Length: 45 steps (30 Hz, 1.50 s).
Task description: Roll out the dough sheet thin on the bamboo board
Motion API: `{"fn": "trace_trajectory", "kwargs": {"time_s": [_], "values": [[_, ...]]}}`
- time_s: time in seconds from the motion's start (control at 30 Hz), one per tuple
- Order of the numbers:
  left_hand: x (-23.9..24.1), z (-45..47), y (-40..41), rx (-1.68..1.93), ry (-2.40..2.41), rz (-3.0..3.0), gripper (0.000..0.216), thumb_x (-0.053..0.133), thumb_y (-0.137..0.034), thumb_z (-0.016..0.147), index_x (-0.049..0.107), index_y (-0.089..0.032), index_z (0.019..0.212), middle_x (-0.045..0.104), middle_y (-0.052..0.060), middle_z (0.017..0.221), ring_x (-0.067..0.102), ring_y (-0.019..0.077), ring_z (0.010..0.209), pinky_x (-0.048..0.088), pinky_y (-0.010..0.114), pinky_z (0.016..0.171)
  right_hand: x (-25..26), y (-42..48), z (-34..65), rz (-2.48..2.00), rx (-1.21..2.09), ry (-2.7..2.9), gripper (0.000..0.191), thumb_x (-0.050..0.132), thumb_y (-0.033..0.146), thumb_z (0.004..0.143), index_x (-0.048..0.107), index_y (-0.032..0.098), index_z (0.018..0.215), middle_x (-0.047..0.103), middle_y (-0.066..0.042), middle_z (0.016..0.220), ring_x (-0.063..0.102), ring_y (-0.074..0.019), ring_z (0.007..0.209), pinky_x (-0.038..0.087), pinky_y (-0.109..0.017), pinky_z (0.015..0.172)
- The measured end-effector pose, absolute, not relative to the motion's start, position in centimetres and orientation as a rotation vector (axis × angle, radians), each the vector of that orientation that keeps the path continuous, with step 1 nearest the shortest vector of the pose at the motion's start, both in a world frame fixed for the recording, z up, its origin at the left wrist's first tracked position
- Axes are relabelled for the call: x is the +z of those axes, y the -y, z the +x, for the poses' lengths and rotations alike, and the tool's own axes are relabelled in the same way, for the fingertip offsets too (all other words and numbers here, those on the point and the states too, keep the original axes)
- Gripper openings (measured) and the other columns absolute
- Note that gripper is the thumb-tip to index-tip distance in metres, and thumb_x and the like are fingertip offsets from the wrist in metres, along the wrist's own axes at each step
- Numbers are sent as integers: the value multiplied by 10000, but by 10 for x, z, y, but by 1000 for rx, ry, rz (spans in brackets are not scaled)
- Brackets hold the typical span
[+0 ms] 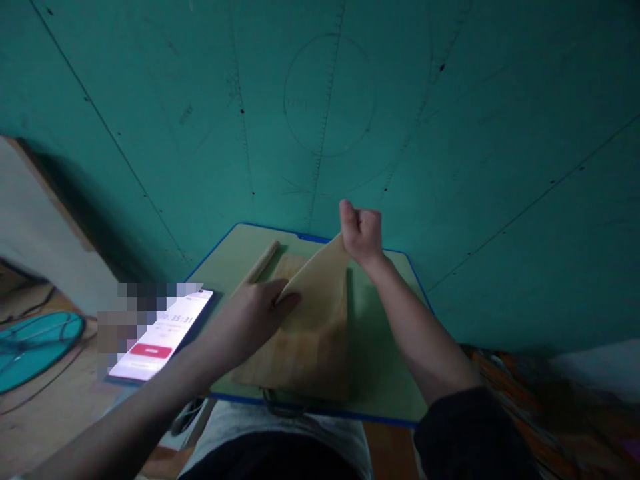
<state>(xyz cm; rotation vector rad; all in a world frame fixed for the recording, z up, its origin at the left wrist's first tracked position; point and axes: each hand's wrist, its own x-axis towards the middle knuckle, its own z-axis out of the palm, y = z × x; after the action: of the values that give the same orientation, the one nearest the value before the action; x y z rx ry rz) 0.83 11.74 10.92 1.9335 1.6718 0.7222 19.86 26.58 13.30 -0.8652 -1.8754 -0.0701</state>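
A thin, pale sheet of dough is stretched at a slant between my hands, above a wooden cutting board. My left hand pinches its lower left edge, low over the board. Higher up and to the right, my right hand is closed in a fist around the upper corner. Part of the board is hidden behind the dough and my left hand. A wooden rolling pin lies left of the board, its near end covered by my left hand.
Board and pin rest on a small light-green table with a blue rim. A phone with a lit timer screen is at the left. A green wall rises behind the table. A round teal object lies far left.
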Motion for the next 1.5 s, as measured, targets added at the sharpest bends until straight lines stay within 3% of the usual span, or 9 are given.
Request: {"fn": "trace_trajectory", "kwargs": {"time_s": [0.13, 0.3, 0.5, 0.73, 0.9, 1.1, 1.23, 1.4, 1.5], "values": [[147, -9, -129, 843, -1615, 1981, 418, 448, -579, 820, 527, -220, 620, 400, -28, 506, 362, 114, 475, 247, 245, 461, 157, -253, 215, -886, -241, 1796, 673, 253, 567, 1055, 377, 243, 478, 382, 7, 476, 408, -126, 476, 232, -312, 533], [179, -21, -118, 1070, -1660, 1965, 455, 486, -605, 841, 670, -196, 771, 500, -13, 572, 422, 112, 523, 297, 227, 455, 175, -205, 227, -885, -353, 1948, 664, 333, 635, 1032, 424, 223, 519, 419, 5, 515, 406, -121, 504, 205, -309, 539], [192, -23, -84, 1340, -1803, 1919, 381, 546, -576, 901, 698, -229, 865, 577, -35, 621, 496, 122, 557, 321, 205, 458, 195, -142, 232, -978, -248, 2019, 661, 355, 674, 1019, 466, 218, 553, 385, 20, 500, 407, -116, 501, 185, -298, 541], [102, -25, -163, 737, -1784, 2009, 424, 407, -501, 933, 670, -170, 902, 629, 24, 672, 585, 191, 617, 390, 257, 529, 115, -191, 226, -1494, 83, 2164, 556, 500, 574, 1008, 593, 223, 586, 587, -20, 563, 535, -159, 544, 215, -308, 533], [31, -17, -203, 591, -1805, 2045, 303, 438, -336, 936, 676, -174, 840, 703, 113, 802, 697, 262, 773, 447, 319, 667, 44, -224, 229, -1746, 340, 2258, 271, 634, 421, 967, 704, 242, 776, 727, -29, 741, 638, -168, 651, 283, -276, 534], [30, -10, -200, 508, -1876, 2071, 352, 394, -376, 993, 679, -174, 946, 722, 136, 871, 709, 267, 806, 440, 324, 698, 32, -228, 234, -1698, 559, 2191, 98, 708, 260, 904, 700, 232, 811, 752, -42, 815, 679, -193, 727, 373, -273, 592], [35, -12, -201, 473, -1910, 2043, 375, 388, -396, 1007, 682, -170, 952, 736, 148, 914, 719, 274, 849, 432, 312, 695, 29, -226, 233, -1627, 591, 2172, 131, 629, 138, 925, 685, 227, 847, 748, -21, 858, 674, -162, 773, 423, -259, 665], [39, -25, -201, 359, -2039, 1951, 393, 369, -398, 1013, 687, -180, 1093, 748, 136, 895, 725, 296, 843, 429, 305, 656, 22, -232, 233, -1475, 716, 2056, 132, 620, 100, 910, 683, 213, 931, 743, -17, 877, 679, -148, 778, 479, -253, 698], [46, -30, -195, 285, -2132, 2046, 399, 377, -403, 1007, 662, -186, 1182, 748, 143, 1036, 717, 286, 865, 448, 306, 664, 23, -236, 234, -1511, 561, 2076, 123, 643, 135, 909, 692, 209, 994, 736, -41, 923, 691, -181, 844, 516, -296, 757]]}}
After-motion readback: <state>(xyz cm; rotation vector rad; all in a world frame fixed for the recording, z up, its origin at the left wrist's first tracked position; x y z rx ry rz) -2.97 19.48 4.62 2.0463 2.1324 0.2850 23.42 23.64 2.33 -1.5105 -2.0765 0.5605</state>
